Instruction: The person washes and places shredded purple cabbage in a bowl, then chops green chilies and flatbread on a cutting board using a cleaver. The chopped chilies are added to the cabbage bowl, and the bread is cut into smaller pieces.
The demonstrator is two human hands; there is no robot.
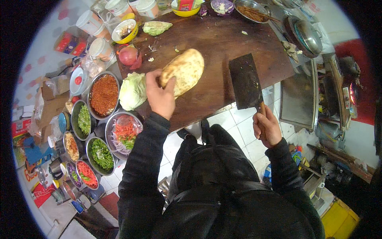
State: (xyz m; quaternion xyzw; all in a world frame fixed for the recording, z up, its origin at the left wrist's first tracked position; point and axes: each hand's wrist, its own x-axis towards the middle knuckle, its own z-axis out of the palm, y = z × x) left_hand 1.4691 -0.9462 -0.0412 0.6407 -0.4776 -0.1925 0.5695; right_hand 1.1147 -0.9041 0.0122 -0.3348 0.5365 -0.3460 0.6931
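Observation:
My left hand grips the near left end of an oval browned flatbread, thumb on its top face, over the dark wooden board. My right hand is closed around the wooden handle of a cleaver. The cleaver's wide dark blade, with small bits stuck on it, points away from me near the board's front right edge. Just left of my left hand sits a pale green cabbage piece. A red onion lies behind that, with a loose strip of skin beside it.
Metal bowls of chili flakes, chopped green onion and shredded carrot stand at the left. A yellow bowl, a cabbage wedge and half a red cabbage are at the back. A metal bowl with chopsticks stands back right.

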